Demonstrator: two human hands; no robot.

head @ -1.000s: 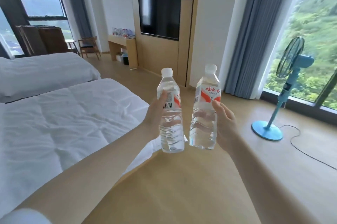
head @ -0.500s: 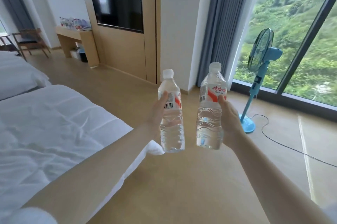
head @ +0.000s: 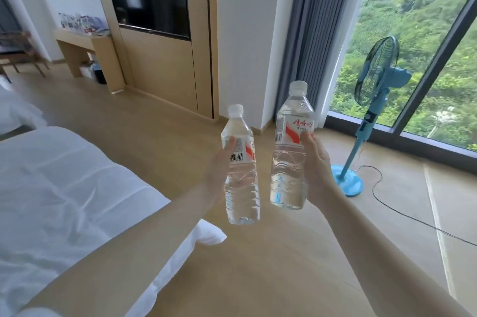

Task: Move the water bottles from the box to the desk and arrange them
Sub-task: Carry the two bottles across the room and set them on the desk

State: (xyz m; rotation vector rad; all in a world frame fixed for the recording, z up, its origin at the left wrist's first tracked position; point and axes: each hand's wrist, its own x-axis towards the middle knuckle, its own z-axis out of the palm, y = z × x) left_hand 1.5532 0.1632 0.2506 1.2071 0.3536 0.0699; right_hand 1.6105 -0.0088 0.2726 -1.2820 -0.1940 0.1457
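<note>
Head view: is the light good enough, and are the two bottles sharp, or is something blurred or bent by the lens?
Head view: daylight from the window lights the room evenly; the left bottle and the right bottle are sharp, labels legible; the items on the far desk are small and soft; the wide lens tilts the window frame.

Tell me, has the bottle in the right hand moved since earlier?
Yes. The right-hand bottle has swung rightward: its cap was before the white wall, now before the grey curtain, nearer the blue fan.
</note>
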